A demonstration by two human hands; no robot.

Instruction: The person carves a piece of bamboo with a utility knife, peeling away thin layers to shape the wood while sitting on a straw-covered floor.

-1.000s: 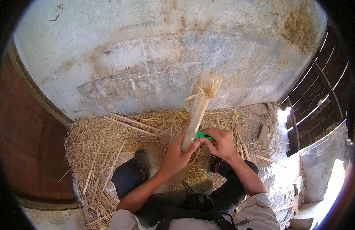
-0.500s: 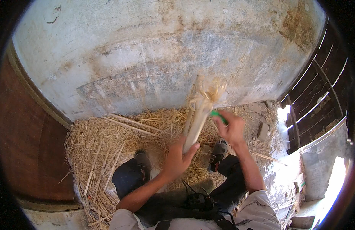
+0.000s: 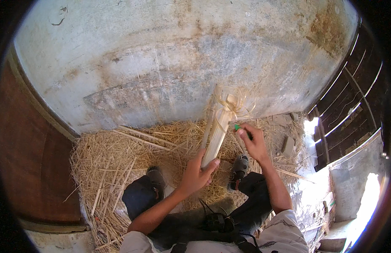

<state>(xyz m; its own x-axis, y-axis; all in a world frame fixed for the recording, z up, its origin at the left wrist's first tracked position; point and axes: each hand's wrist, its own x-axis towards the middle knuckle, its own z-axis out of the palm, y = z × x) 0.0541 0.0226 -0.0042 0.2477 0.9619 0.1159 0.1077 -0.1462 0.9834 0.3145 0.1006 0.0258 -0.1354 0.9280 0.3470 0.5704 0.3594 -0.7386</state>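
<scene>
The left hand (image 3: 196, 173) is wrapped around the near end of a pale stick (image 3: 217, 141), thumb along its right side and the other fingers mostly hidden; the stick is in front of the person, between the knees and the far wall (image 3: 161, 50), slanting away and slightly to the right; a duller strip (image 3: 208, 128) runs along its left side, and I cannot tell whether the hand grips that too; thin curled shavings (image 3: 246, 110) loop in a loose tuft about the stick's far end.

The right hand (image 3: 255, 143) is closed around a small green tool (image 3: 237, 127), of which only a bit shows past the fingers; it sits just right of the stick, near the shavings, and I cannot tell whether its tip touches the wood.

Below, a thick litter of straw-like scraps (image 3: 92, 149) covers the floor, with longer pale strips (image 3: 142, 140) lying across it to the far left; the left shoe (image 3: 155, 175) and right shoe (image 3: 240, 165) stand apart on either side of the near end of the stick; a brick-like block (image 3: 288, 144) lies to the right; a brown panel (image 3: 39, 152) closes the left side, a dark slatted panel (image 3: 351, 105) the far right.
</scene>
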